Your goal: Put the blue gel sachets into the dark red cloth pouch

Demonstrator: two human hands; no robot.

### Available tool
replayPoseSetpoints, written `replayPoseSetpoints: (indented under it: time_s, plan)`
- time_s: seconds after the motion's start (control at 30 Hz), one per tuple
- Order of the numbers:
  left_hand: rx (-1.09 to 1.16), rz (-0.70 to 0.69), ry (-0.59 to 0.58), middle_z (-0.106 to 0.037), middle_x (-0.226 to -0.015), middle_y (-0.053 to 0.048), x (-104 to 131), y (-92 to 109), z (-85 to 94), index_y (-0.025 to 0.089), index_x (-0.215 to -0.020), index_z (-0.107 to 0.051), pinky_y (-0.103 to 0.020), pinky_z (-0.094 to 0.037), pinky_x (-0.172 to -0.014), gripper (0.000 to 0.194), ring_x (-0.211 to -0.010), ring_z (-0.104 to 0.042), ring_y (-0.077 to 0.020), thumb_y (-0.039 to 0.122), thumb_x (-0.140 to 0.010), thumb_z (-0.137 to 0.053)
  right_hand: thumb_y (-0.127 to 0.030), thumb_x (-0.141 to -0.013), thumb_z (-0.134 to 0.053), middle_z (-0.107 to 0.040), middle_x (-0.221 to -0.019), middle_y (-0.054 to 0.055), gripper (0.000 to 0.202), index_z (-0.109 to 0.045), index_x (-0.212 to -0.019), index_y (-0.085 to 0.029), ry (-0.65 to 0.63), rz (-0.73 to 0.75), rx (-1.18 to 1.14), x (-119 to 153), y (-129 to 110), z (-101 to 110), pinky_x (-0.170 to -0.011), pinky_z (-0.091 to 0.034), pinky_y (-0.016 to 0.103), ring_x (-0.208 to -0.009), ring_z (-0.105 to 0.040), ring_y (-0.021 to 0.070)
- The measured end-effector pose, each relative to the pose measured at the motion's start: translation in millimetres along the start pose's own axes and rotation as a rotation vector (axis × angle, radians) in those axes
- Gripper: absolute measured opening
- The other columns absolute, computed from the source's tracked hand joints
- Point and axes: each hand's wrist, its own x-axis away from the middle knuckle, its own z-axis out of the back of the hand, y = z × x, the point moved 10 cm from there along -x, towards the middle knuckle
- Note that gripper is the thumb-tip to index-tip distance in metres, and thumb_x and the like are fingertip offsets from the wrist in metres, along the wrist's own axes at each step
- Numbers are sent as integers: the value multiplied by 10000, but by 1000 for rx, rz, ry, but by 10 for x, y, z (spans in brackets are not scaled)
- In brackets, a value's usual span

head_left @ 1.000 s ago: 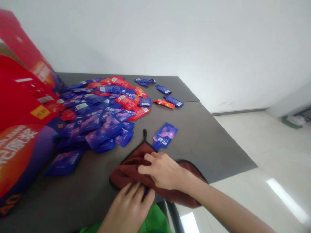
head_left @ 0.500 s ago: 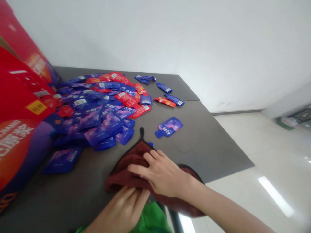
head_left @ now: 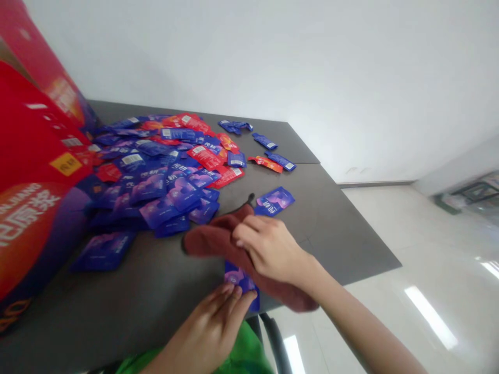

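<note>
My right hand (head_left: 271,244) is closed around a dark brown cloth (head_left: 210,240) with a black edge and a small hanging loop. The cloth is bunched up, its tail hanging down toward the table's front edge. Below it, the fingertips of my left hand (head_left: 218,324) hold a blue and purple pouch (head_left: 233,272) against the table. The cloth and my fingers cover part of this pouch. Just beyond the cloth lies another blue pouch (head_left: 275,201), flat on the table.
A large heap of blue pouches (head_left: 152,184) and red pouches (head_left: 206,157) spreads over the left of the grey table (head_left: 343,234). Several flattened blue packets (head_left: 264,141) lie toward the back. A tall red box (head_left: 31,171) stands at the left, near a white wall (head_left: 273,62).
My right hand has lifted and gathered the cloth, moving slightly up and right. The pouch under it has come into view at my left fingertips, and my left hand has shifted slightly right.
</note>
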Motion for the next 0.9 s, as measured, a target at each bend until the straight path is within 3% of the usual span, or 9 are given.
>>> replayPoseSetpoints:
  time_s: [0.07, 0.13, 0.27, 0.37, 0.43, 0.6, 0.73, 0.8, 0.9]
  plan:
    - [30, 17, 7, -698, -804, -21, 21, 2, -27, 145, -1009, -586, -211, -504, -765, 352, -731, -649, -128, 18, -833, -309, -284, -883, -412, -556, -851, 20, 174, -551, -986, -264, -112, 113, 6, 128, -307, -143, -617, -325, 272, -712, -480, 141]
    - [92, 44, 80, -693, -794, -10, 47, -13, -3, 169, -957, -591, -216, -492, -804, 315, -752, -646, -127, 47, -852, -321, -298, -857, -454, -543, -841, 26, 206, -546, -1042, -298, -217, 149, 58, 149, -384, -347, -586, -316, 268, -704, -487, 149]
    - [138, 21, 188, -695, -968, -34, 76, 18, 40, 188, -909, -582, -248, -451, -911, 271, -964, -621, -154, 99, -884, -327, -270, -884, -388, -555, -959, 51, 290, -496, -1149, -318, -229, 32, 149, -167, 72, -536, -593, -343, 260, -769, -551, 164]
    - [130, 7, 147, -702, -941, -23, 45, 50, 13, 183, -918, -592, -241, -444, -915, 293, -935, -630, -139, 93, -887, -315, -260, -918, -312, -569, -1043, 75, 293, -484, -1156, -264, -185, -146, 180, -385, 533, -462, -640, -381, 268, -823, -578, 178]
    - [136, 31, 125, -706, -886, -6, 28, 37, 19, 190, -901, -605, -260, -429, -936, 325, -888, -638, -129, 99, -895, -293, -267, -930, -296, -582, -1030, 73, 277, -483, -1130, -226, -142, -201, 132, -394, 636, -339, -686, -402, 278, -853, -575, 182]
    - [87, 240, 50, -696, -969, -15, 112, -171, -27, 213, -972, -628, -389, -407, -948, 258, -888, -632, -177, 174, -896, -384, -319, -903, -411, -531, -1112, 82, 334, -401, -1214, -198, 8, -79, -82, -84, 182, -11, -864, -396, 324, -983, -493, 182]
    - [-68, 200, -52, -691, -992, -71, 173, -143, -166, 174, -1037, -626, -368, -479, -818, 274, -883, -632, -219, 143, -851, -427, -294, -887, -435, -519, -1011, 57, 222, -538, -1082, -281, -125, 62, 20, 74, -183, -276, -778, -386, 310, -860, -476, 171]
    - [-96, 124, -20, -698, -964, -98, 151, -61, -157, 135, -1014, -636, -340, -486, -820, 306, -880, -638, -211, 105, -833, -391, -261, -880, -431, -524, -943, 45, 211, -565, -1039, -293, -181, 105, 79, 18, -162, -458, -718, -370, 290, -803, -485, 160]
    - [-108, 16, 11, -709, -877, -129, 74, 84, -115, 84, -943, -658, -335, -497, -829, 357, -817, -656, -204, 58, -792, -336, -237, -886, -397, -544, -958, 44, 254, -534, -1093, -292, -196, 0, 157, -217, 242, -559, -645, -346, 271, -764, -517, 155]
